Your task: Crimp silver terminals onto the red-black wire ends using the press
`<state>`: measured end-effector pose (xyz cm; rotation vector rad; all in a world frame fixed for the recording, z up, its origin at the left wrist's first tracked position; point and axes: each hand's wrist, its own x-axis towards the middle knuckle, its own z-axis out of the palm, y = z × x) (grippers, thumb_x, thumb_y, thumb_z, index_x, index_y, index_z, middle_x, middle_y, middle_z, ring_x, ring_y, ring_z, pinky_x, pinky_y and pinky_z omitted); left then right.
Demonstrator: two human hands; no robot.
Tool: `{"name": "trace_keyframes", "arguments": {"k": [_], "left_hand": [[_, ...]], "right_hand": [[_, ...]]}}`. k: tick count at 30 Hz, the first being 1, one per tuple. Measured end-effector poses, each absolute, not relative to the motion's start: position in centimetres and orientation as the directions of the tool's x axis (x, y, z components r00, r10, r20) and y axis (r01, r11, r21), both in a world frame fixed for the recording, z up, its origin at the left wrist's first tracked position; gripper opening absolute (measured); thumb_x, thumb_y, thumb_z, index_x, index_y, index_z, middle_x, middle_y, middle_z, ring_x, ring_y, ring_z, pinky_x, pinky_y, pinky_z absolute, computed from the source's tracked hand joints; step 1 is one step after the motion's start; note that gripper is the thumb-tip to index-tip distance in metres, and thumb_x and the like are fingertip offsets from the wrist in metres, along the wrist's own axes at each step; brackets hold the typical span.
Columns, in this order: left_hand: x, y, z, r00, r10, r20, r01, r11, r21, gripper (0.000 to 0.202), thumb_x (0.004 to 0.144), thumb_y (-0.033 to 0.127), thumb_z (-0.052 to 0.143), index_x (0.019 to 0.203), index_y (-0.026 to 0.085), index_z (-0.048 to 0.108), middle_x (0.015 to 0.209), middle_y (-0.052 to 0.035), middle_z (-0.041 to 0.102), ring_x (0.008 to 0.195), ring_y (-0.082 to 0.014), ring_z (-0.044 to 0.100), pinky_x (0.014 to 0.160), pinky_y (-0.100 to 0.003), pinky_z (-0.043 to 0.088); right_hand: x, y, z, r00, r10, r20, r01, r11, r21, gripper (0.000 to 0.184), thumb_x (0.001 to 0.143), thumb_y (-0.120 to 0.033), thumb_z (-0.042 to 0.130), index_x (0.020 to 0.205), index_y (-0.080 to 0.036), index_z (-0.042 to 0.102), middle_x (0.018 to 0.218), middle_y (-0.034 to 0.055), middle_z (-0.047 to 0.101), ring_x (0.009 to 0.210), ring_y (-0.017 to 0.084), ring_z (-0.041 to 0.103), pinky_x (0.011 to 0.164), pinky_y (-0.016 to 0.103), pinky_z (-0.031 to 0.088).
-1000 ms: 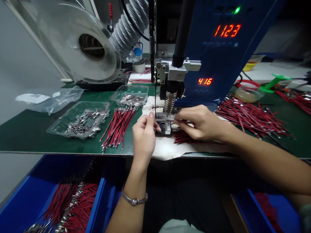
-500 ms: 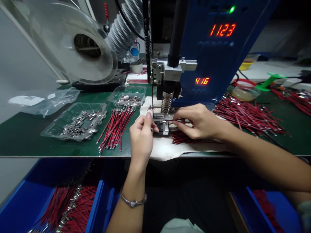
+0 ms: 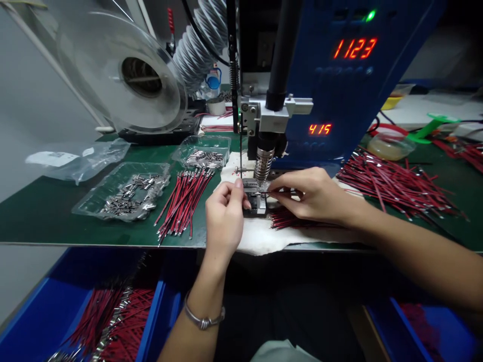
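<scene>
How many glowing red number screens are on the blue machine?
2. The upper display sits near the blue machine's top, the lower display just above the right hand. Others may be hidden.

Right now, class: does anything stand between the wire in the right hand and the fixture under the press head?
Nothing visible: the right hand holds the wire at the fixture; the left hand rests beside it.

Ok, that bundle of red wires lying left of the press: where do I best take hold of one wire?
Probably on the insulation near the near end of the red wire bundle, coming from above on the table-edge side. There the wires fan apart on the green mat, while the far ends lie packed by the clear tray.
</scene>
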<state>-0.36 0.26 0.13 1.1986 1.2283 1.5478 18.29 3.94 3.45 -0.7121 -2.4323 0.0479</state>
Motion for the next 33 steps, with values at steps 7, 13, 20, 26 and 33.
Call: {"name": "trace_keyframes", "arguments": {"k": [7, 13, 20, 26, 33], "left_hand": [[-1.10, -0.13, -0.05, -0.189, 0.960, 0.207, 0.017, -0.208, 0.978, 0.024, 0.083, 0.036, 0.066, 0.076, 0.014, 0.057, 0.061, 0.0005, 0.055, 0.052, -0.0065, 0.044, 0.048, -0.018, 0.033], [-1.17, -0.59, -0.07, -0.188, 0.959, 0.213, 0.083, -0.200, 0.976, 0.022, 0.079, 0.032, 0.071, 0.086, 0.013, 0.063, 0.063, 0.0005, 0.056, 0.055, -0.0072, 0.045, 0.050, -0.018, 0.035], [-1.17, -0.57, -0.03, -0.194, 0.963, 0.187, 0.121, -0.166, 0.979, 0.022, 0.074, 0.031, 0.075, 0.085, 0.014, 0.065, 0.065, -0.0004, 0.060, 0.054, -0.0072, 0.047, 0.050, -0.018, 0.035], [-1.11, -0.55, -0.21, -0.192, 0.959, 0.207, 0.139, -0.182, 0.973, 0.021, 0.076, 0.031, 0.074, 0.085, 0.014, 0.065, 0.066, -0.0005, 0.060, 0.056, -0.0075, 0.048, 0.051, -0.018, 0.035], [-1.16, -0.58, -0.20, -0.188, 0.961, 0.202, 0.122, -0.181, 0.976, 0.022, 0.076, 0.031, 0.074, 0.086, 0.014, 0.064, 0.067, -0.0012, 0.060, 0.056, -0.0086, 0.049, 0.051, -0.019, 0.036]], "right_hand": [[18.10, 3.92, 3.41, -0.648, 0.518, 0.558, 0.482, 0.847, -0.227, 0.013, 0.081, -0.012, 0.060, 0.086, -0.013, 0.071, 0.081, 0.0036, 0.071, 0.069, 0.013, 0.065, 0.064, 0.022, 0.047], [18.08, 3.80, 3.59, -0.633, 0.548, 0.547, 0.493, 0.830, -0.262, 0.013, 0.081, -0.012, 0.061, 0.087, -0.014, 0.071, 0.081, 0.0029, 0.071, 0.068, 0.012, 0.063, 0.064, 0.022, 0.045], [17.98, 3.90, 3.50, -0.638, 0.549, 0.541, 0.487, 0.831, -0.269, 0.013, 0.083, -0.015, 0.061, 0.091, -0.013, 0.071, 0.082, 0.0044, 0.070, 0.068, 0.012, 0.062, 0.063, 0.022, 0.044], [18.01, 3.87, 3.57, -0.638, 0.558, 0.531, 0.477, 0.828, -0.296, 0.013, 0.082, -0.013, 0.061, 0.090, -0.012, 0.071, 0.082, 0.0040, 0.071, 0.070, 0.011, 0.063, 0.065, 0.021, 0.045], [18.02, 3.82, 3.88, -0.643, 0.571, 0.510, 0.482, 0.819, -0.311, 0.012, 0.083, -0.013, 0.060, 0.088, -0.013, 0.071, 0.081, 0.0029, 0.071, 0.067, 0.010, 0.062, 0.063, 0.020, 0.045]]}}
